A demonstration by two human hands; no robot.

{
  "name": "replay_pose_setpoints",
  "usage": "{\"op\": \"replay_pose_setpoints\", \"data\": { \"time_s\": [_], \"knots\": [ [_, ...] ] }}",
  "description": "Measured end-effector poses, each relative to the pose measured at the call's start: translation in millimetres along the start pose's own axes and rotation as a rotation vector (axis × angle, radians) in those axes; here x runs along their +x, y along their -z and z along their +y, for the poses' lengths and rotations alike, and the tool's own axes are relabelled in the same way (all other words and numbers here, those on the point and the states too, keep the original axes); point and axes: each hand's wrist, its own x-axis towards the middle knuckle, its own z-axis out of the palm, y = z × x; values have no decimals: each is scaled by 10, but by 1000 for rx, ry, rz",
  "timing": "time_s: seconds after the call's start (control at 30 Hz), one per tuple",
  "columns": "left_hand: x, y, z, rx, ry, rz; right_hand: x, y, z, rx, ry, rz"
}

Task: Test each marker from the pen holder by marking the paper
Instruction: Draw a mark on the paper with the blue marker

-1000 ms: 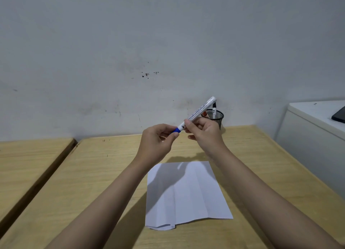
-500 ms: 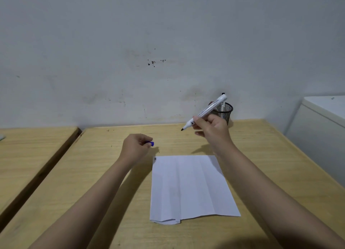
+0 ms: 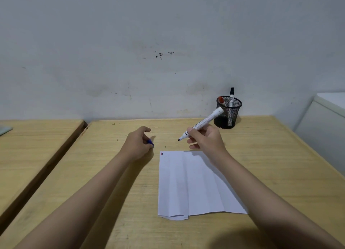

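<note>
Lowered toward the creased white paper sheet [image 3: 194,183], the right hand [image 3: 207,140] grips an uncapped white marker [image 3: 202,123]; the left hand [image 3: 138,142] clasps its blue cap [image 3: 150,142] above the wooden desk [image 3: 112,174].

Blue cap [image 3: 150,143], black mesh holder [image 3: 229,112], white paper [image 3: 194,183].

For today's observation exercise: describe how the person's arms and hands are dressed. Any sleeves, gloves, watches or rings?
Both forearms are bare right down to the frame edge: no sleeves show. The left hand and right hand wear no gloves, and no watch, bracelet or ring is visible.
</note>
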Motion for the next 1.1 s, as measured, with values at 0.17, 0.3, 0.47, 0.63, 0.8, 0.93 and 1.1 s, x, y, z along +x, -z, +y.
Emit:
{"op": "replay_pose_setpoints", "data": {
  "time_s": [0.17,0.3,0.47,0.63,0.8,0.93,1.1],
  "knots": [
    [-108,23,-84,-73,16,19,-14,-123,58,29,-85,-24],
    [-238,12,-23,-145,-7,93,-7,-217,118,32,-156,-50],
    [-345,-65,116,-64,-77,-10,32,-230,222,50,-188,-73],
    [-340,-130,122,224,-64,-133,12,-215,405,4,-191,-109],
    [-380,-156,-1,192,-31,-150,-54,-280,518,-18,-175,-123],
    [-344,-156,-25,155,-27,-143,-50,-274,492,-42,-161,-147],
    [-301,-143,-58,50,-9,-161,-75,-275,463,-69,-146,-173]
  ]
}}
